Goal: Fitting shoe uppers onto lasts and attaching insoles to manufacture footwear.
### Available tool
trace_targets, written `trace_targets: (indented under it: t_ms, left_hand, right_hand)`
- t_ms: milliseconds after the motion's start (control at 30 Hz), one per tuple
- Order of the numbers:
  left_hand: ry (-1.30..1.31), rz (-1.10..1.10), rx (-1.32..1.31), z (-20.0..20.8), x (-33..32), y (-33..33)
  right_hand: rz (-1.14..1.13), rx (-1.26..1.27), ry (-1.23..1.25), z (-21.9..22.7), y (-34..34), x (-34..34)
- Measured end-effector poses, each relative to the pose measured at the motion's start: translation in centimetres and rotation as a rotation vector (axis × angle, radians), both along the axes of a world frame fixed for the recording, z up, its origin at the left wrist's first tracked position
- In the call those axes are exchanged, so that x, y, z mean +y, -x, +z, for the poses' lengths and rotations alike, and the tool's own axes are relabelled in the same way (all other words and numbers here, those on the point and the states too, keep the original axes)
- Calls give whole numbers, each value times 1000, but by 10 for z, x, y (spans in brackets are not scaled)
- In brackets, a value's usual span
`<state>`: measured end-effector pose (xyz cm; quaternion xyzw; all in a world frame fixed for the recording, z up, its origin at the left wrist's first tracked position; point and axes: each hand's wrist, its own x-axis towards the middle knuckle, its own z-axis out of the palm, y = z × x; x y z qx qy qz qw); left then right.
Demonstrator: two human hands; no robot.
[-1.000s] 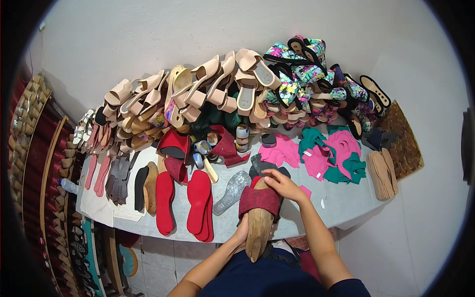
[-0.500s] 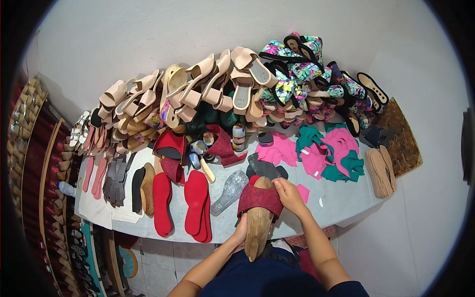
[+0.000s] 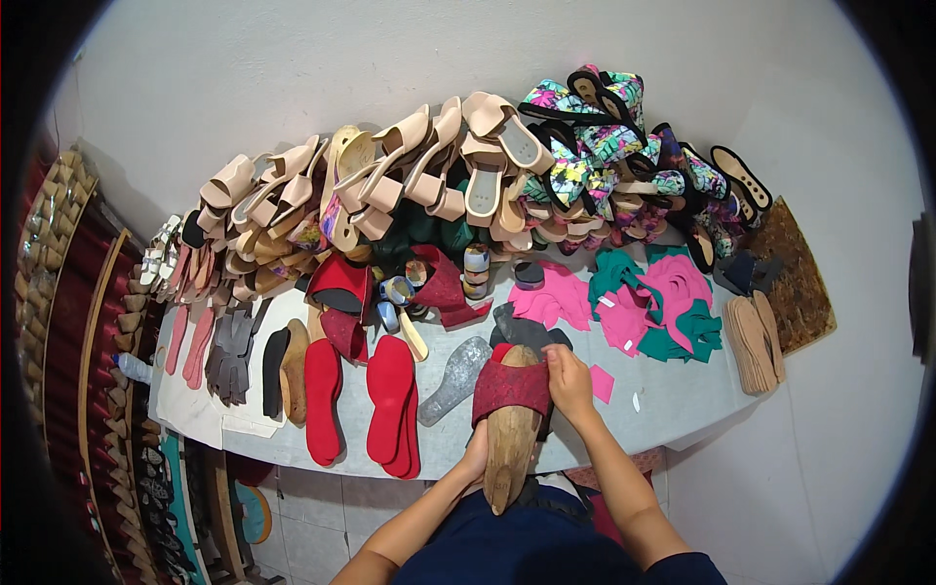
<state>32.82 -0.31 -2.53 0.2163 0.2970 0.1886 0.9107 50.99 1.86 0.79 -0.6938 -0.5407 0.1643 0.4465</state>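
Note:
A wooden shoe last [image 3: 511, 456] is held upright near the table's front edge, its narrow end pointing toward me. Across its upper part lies a dark red textured strap [image 3: 511, 390], and a bit of brighter red shows at the far end. My left hand [image 3: 475, 454] is wrapped round the last from the left and below, most of its fingers hidden behind the wood. At the strap's right edge my right hand [image 3: 569, 382] is closed, thumb and fingers pinching the material. Just left of the last, a grey metallic sole-shaped plate [image 3: 455, 380] lies on the table.
Red insoles [image 3: 392, 400] lie on the grey table [image 3: 673, 405] to the left. Pink fabric pieces [image 3: 551, 297] and green ones lie to the right, beside stacked tan soles [image 3: 749, 341]. Finished beige sandals [image 3: 395, 146] and patterned sandals [image 3: 609, 141] are heaped along the back wall.
My right hand's fingers have shifted slightly outward and up along the strap's right edge. My left hand and the last hold nearly the same place. The whole view has shifted a little.

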Motion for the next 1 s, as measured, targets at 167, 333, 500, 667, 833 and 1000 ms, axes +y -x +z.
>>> trace_targets:
  t_ms: [167, 333, 500, 667, 833, 1000]
  left_hand:
    - [-42, 17, 11, -3, 3, 0]
    - [-28, 2, -11, 0, 6, -2]
    - [-67, -2, -25, -4, 9, -2]
    - [-85, -4, -40, 0, 16, -3]
    - [-55, 25, 3, 4, 23, -6]
    - [-95, 28, -6, -4, 30, -8]
  right_hand:
    - [-5, 278, 178, 0, 22, -20]
    - [23, 677, 46, 5, 36, -20]
    - [27, 662, -5, 0, 31, -12]
    - [18, 659, -23, -12, 24, -9]
    - [-17, 621, 4, -14, 27, -7]
    - [-1, 609, -26, -12, 25, -2]
